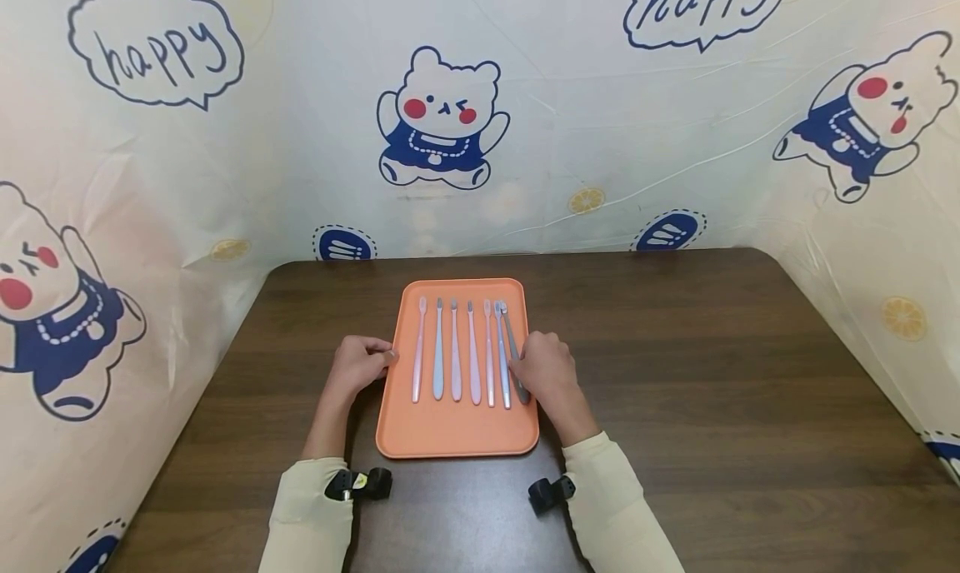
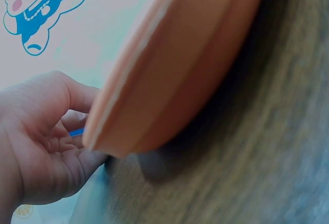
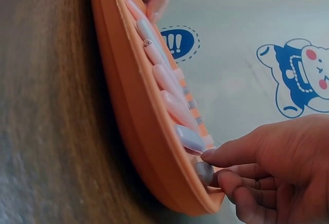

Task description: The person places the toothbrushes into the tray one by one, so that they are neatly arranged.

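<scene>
An orange tray (image 1: 457,436) lies on the table with several toothbrushes in a row, heads toward the far side. Pink, light blue and lilac handles make up most of the row, among them a light blue toothbrush (image 1: 438,361). My left hand (image 1: 360,362) grips the tray's left rim between thumb and fingers. At the right end of the row, my right hand (image 1: 549,371) pinches a grey toothbrush (image 3: 204,172) near its handle end. This grey toothbrush leans at a slant, its head close to the neighbouring blue toothbrush (image 1: 503,365).
The dark wooden table (image 1: 712,390) extends on both sides of the tray. A pale printed sheet (image 1: 547,140) with bears and lettering stands around the table's back and sides. Each sleeved forearm wears a small black camera (image 1: 551,495).
</scene>
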